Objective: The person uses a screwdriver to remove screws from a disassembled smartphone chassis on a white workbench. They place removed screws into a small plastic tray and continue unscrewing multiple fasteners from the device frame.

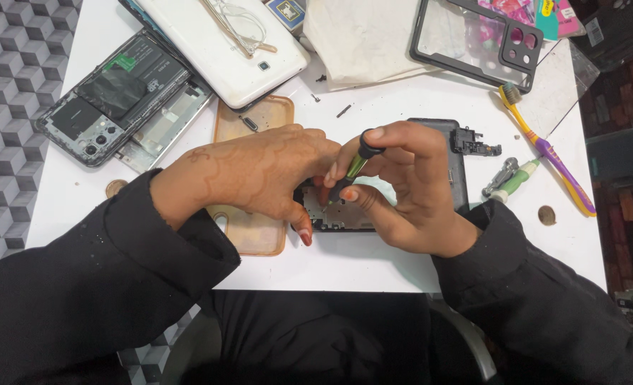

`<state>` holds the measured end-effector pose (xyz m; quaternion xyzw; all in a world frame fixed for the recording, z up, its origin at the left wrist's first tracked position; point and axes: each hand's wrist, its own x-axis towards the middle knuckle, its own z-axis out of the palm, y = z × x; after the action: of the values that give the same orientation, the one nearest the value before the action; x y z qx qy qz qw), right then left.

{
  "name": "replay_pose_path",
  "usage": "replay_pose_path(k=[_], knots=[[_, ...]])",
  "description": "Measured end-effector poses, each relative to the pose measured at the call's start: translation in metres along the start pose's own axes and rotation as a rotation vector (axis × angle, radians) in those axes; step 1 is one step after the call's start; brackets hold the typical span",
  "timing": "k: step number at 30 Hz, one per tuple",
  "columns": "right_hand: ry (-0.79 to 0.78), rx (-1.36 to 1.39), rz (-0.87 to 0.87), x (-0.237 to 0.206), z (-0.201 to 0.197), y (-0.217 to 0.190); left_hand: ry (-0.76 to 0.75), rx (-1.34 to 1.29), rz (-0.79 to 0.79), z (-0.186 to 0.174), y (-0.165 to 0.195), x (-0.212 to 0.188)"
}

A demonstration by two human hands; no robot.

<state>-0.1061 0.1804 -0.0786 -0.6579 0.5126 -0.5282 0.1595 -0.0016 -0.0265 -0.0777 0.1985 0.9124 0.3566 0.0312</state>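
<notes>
Screwdriver, green shaft with black cap, pinched upright in right hand fingertips over opened phone frame mid-table. Left hand fingers curled, pressing frame's left edge. Blue rectangular packet top centre; pink printed packaging top right behind clear case.

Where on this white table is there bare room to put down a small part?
Bare white table shows along the near edge, under both hands, and at the left edge below the opened phone. A small patch lies between the yellow toothbrush and the right hand. The far side is crowded: white tablet, clear case.
</notes>
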Motion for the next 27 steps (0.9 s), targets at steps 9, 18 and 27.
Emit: replay_pose_path(k=[9, 18, 27], knots=[[-0.006, -0.018, -0.007, 0.0007, -0.0002, -0.0001, -0.011, -0.011, -0.016, -0.0012, 0.0034, 0.0001], [-0.02, -0.007, -0.024, 0.0013, 0.0001, 0.002, -0.029, 0.02, -0.008, 0.0012, -0.0003, 0.0026], [-0.003, -0.025, -0.032, 0.0003, -0.0013, 0.0005, -0.045, 0.008, -0.083, -0.0011, 0.0049, 0.0014]])
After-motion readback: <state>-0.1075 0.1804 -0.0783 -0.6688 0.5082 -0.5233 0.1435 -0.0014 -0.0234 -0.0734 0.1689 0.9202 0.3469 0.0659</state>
